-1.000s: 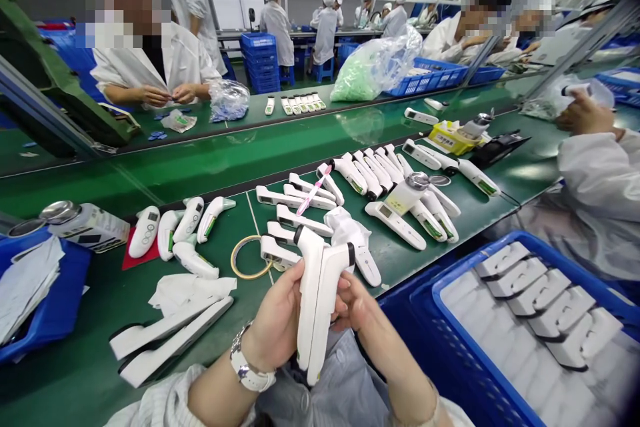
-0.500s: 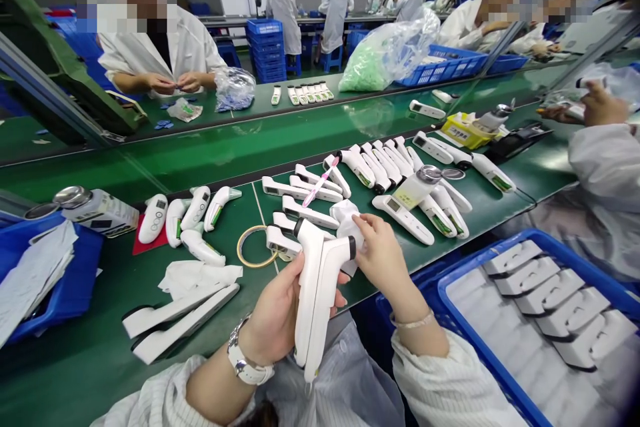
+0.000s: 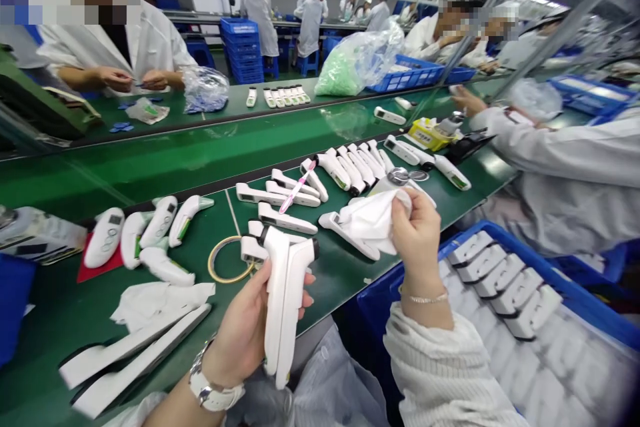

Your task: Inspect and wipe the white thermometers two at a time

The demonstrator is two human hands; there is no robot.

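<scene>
My left hand (image 3: 245, 333) is closed around a white handheld thermometer body (image 3: 283, 300), held upright over the near edge of the green table (image 3: 165, 167). My right hand (image 3: 417, 233) is raised to the right of it, fingers pinched on a crumpled white cloth (image 3: 373, 217). Just beyond both hands lie several more white thermometer bodies (image 3: 285, 200) in rows on the table, with a pink stick (image 3: 296, 188) across some of them. A ring of tape (image 3: 225, 260) lies flat beside the held body.
A blue tray (image 3: 505, 293) of white parts stands at the right. A cluster of rounded white devices (image 3: 145, 233) and a folded white cloth (image 3: 160, 297) lie at left. A co-worker's sleeve (image 3: 560, 160) reaches in from the right; another person's hands (image 3: 133, 78) work across the belt.
My right hand has picked the white cloth up off the table and lifted it to the right. The left hand still holds the thermometer body; the view has swung rightwards.
</scene>
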